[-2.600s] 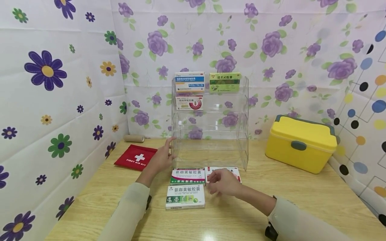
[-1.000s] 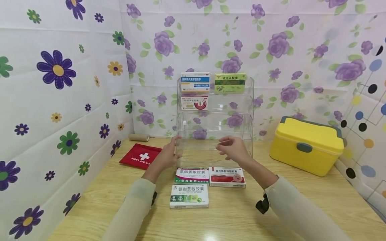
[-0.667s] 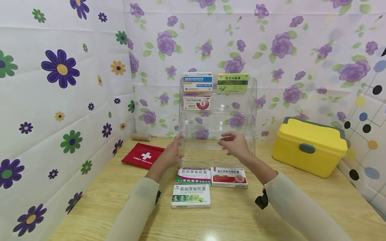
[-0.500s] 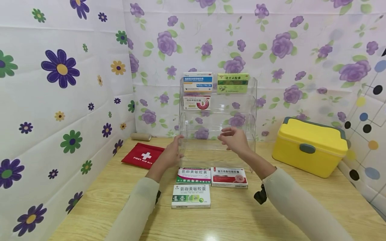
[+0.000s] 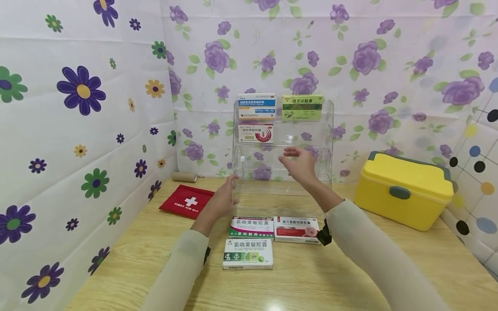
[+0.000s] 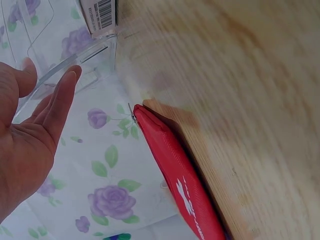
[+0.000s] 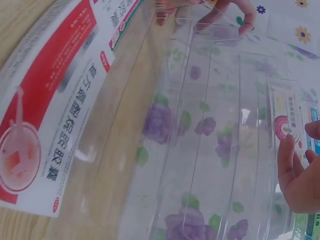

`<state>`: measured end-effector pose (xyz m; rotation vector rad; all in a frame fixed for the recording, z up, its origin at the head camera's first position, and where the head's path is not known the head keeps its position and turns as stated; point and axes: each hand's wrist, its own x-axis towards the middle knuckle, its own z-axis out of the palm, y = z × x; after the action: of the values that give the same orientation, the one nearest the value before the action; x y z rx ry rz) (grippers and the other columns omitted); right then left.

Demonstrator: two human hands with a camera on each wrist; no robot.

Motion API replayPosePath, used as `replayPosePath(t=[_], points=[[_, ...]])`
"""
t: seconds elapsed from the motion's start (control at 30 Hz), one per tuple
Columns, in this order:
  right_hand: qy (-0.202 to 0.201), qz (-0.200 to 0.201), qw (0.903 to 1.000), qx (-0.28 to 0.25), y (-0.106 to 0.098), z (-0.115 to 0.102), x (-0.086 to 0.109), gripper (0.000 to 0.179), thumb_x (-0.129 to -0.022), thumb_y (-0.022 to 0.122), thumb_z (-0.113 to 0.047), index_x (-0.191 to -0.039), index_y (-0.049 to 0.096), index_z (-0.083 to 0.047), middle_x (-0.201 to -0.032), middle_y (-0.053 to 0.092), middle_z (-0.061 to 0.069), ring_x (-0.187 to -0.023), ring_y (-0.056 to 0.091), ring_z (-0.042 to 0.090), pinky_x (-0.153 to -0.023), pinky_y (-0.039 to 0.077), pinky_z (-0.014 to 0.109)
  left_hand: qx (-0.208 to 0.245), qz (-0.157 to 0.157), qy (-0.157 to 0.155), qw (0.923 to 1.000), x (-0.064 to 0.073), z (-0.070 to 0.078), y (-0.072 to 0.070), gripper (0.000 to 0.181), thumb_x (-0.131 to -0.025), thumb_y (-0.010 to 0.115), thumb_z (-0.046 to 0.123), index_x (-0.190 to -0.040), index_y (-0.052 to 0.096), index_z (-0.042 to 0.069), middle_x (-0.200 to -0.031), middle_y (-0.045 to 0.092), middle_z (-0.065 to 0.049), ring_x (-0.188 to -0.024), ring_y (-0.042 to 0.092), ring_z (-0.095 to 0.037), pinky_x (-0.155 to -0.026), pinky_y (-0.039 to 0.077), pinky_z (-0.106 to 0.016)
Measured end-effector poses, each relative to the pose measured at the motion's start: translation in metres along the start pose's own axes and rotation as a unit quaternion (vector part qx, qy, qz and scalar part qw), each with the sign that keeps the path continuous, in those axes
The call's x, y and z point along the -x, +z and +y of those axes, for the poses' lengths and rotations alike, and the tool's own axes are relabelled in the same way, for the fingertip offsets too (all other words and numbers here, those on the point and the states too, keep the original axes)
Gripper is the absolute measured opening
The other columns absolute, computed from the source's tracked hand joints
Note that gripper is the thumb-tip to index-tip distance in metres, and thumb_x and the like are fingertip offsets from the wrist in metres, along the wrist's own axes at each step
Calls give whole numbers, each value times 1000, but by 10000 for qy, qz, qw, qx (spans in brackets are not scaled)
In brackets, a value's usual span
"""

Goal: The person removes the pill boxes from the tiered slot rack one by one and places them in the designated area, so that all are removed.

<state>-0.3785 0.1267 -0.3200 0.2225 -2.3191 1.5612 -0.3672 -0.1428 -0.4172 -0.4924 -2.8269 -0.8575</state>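
Note:
A clear acrylic tiered rack [image 5: 282, 186] stands on the table, seen through to the flowered backdrop. My left hand [image 5: 222, 201] is at its left side; in the left wrist view, that hand's fairly straight fingers [image 6: 62, 97] lie along the side panel. My right hand [image 5: 301, 165], with loosely bent fingers and nothing in them, is raised before the middle tiers. The rack's top tier bears a blue-and-white medicine box [image 5: 256, 107] and a green medicine box [image 5: 302, 108]. Below the blue one stands a white medicine box with red rings [image 5: 255, 133].
In front of the rack lie a pink-and-green medicine box [image 5: 251, 227], a red-and-white one [image 5: 296, 229] and a white-and-green one [image 5: 247, 254]. A red first aid pouch [image 5: 187, 201] and a brown roll [image 5: 184, 176] are at left, a yellow lidded case [image 5: 404, 188] at right.
My right hand has left the red-and-white medicine box and risen, empty, from the lower tiers to the middle ones. The left hand stays at the rack's side, and the view has turned slightly left.

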Motion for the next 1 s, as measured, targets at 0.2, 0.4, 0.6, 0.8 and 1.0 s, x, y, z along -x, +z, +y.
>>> replayPosePath(t=[0.2,0.4,0.6,0.8,1.0], points=[[-222,226,9995,92,5,-4,-11,36,-88,73,-25,-120,67,-10,-116,70,8,-58,64,13,-52,56,30,123,-48,-154,9998,1,2,1,84,-88,72,-1,-148,19,25,-136,52,-22,-121,56,-38,-95,51,-48],[-475,278,9980,297,5,-4,-21,35,-90,72,-19,-123,66,-7,-120,68,11,-65,66,20,-56,56,30,85,-20,-158,9998,1,0,1,85,-87,72,-1,-148,19,26,-136,53,-22,-123,55,-38,-97,50,-49],[-511,307,9967,556,7,-5,-31,38,-91,72,-22,-127,64,-9,-124,66,10,-85,66,24,-71,54,35,73,78,73,9999,1,-3,1,85,-87,72,-2,-148,20,23,-134,53,-23,-123,54,-39,-99,47,-51],[-420,219,9974,536,13,-9,-38,40,-90,72,-20,-127,63,-9,-125,65,11,-88,67,26,-77,54,39,73,105,111,9999,2,-7,2,85,-86,72,-2,-148,21,24,-131,55,-23,-120,56,-38,-98,48,-52],[-569,201,9959,673,21,-16,-46,44,-91,71,-19,-131,61,-6,-129,63,16,-105,64,32,-87,53,44,165,94,36,9998,3,-7,2,88,-87,72,-1,-151,19,27,-135,54,-22,-124,54,-38,-100,46,-52]])
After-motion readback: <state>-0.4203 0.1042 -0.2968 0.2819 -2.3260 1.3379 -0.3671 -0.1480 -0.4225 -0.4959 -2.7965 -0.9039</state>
